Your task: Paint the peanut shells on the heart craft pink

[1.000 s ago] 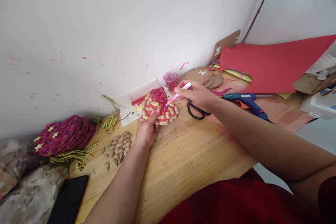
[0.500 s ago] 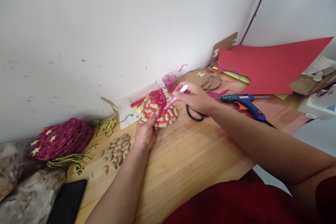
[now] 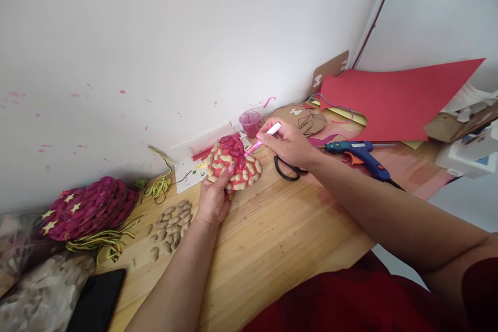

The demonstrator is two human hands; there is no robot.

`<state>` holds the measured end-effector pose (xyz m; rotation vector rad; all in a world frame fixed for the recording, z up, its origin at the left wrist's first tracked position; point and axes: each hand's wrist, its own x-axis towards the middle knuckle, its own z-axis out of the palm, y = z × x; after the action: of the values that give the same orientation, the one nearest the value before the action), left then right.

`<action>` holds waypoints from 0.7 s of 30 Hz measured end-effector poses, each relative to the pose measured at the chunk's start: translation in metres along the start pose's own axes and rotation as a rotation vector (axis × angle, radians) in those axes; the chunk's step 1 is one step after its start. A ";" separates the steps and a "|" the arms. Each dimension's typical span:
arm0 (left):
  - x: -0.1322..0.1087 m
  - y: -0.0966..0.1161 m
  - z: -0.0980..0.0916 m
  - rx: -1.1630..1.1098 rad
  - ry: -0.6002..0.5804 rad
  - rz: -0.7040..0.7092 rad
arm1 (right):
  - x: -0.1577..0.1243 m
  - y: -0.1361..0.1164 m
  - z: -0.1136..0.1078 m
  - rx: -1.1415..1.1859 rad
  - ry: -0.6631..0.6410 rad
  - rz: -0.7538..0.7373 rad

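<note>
Far side | right fingers [image 3: 268, 140] pinching white-and-pink stick [image 3: 273, 129], axis slanting, tip near-left | left fingers [image 3: 222, 180] gripping peanut-covered red disc [image 3: 241, 170]

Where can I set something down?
Mostly bare tabletop lies between your left arm and right arm, nearer you than the black handles. It's crowded leftward with loose peanuts and plastic bags; rightward with glue gun and red sheet.

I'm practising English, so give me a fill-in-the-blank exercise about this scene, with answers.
The left hand holds a red piece studded with ____.
The slim tool in the right hand has a ____ top end.
The trigger on the glue gun is ____.
Pale pieces on the purple stack are shaped like ____.

Missing words: peanuts; white; orange; stars.
</note>
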<state>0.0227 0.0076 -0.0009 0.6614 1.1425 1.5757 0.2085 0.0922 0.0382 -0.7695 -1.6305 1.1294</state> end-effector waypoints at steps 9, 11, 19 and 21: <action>0.000 0.000 0.000 -0.004 -0.007 0.004 | 0.001 0.001 -0.002 0.008 -0.015 -0.039; 0.000 0.001 0.000 -0.010 -0.011 -0.001 | 0.001 0.002 -0.003 0.033 -0.053 -0.033; 0.001 0.001 -0.003 -0.006 -0.013 -0.027 | 0.001 -0.001 -0.002 0.112 -0.056 -0.032; 0.001 0.002 -0.003 -0.004 -0.012 -0.040 | 0.000 -0.004 -0.002 0.067 -0.116 -0.037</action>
<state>0.0186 0.0078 -0.0009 0.6408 1.1366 1.5382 0.2102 0.0911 0.0419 -0.6387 -1.6869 1.2152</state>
